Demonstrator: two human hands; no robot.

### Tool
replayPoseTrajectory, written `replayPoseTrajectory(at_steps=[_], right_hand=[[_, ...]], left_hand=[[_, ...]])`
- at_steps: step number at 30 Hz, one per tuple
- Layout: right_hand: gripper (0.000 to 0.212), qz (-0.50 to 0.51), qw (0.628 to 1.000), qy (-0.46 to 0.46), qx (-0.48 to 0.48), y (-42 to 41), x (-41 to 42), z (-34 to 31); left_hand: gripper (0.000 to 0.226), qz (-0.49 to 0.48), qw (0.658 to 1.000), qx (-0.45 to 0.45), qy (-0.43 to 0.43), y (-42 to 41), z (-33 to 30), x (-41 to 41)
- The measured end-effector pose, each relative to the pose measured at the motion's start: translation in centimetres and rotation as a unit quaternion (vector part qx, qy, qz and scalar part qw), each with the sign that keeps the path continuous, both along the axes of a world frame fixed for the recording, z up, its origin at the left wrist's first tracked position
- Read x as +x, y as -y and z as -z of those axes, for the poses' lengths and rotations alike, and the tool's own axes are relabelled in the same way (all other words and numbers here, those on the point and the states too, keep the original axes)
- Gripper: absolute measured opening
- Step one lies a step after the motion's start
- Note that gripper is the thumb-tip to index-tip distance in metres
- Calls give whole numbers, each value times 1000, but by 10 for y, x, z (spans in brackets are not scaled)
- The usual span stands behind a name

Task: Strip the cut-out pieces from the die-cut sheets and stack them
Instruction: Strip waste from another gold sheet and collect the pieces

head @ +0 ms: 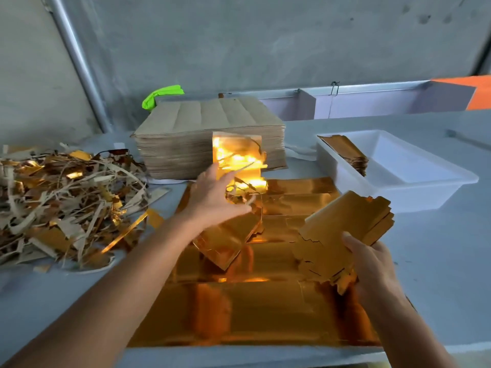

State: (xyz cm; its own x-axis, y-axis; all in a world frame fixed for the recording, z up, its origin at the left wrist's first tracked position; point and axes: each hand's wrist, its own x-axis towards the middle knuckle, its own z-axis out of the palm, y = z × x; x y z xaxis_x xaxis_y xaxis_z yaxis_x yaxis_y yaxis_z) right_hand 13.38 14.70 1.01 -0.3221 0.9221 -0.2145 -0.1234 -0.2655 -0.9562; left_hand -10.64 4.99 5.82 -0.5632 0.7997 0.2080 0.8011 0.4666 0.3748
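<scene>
Over grey table [438, 261], left hand [212, 200] grips gold scrap [239, 160], right hand [372, 264] grips cut-outs [345, 221].

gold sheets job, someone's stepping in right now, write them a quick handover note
Left hand grips crumpled gold waste trim lifted off the gold sheet.
Right hand holds a bundle of stripped pieces.
Done: some stripped pieces stacked in the white tray; scrap pile on the left.
Left: drop the trim on the scrap pile, stack the bundle, strip the remaining sheets, including the tall brown stack.
</scene>
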Motion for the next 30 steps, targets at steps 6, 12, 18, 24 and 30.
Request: replayPoseTrajectory(at_steps=[6, 12, 18, 24, 30], right_hand=[[35, -22, 1000, -5, -6, 11, -3, 1], [36, -23, 1000, -18, -9, 17, -6, -3], [39, -16, 1000, -12, -5, 16, -1, -5], [25, -25, 1000, -14, -12, 16, 0, -6], [32, -19, 1000, -19, -16, 20, -1, -9]], left_hand=[[77, -75, 964, -93, -239, 47, 36, 43], [65, -177, 978, -96, 46, 58, 41, 34], [16, -157, 980, 88, -81, 61, 27, 35], [11, -15, 908, 220, -355, 68, 6, 44], [10, -43, 912, 406, 35, 63, -11, 48]])
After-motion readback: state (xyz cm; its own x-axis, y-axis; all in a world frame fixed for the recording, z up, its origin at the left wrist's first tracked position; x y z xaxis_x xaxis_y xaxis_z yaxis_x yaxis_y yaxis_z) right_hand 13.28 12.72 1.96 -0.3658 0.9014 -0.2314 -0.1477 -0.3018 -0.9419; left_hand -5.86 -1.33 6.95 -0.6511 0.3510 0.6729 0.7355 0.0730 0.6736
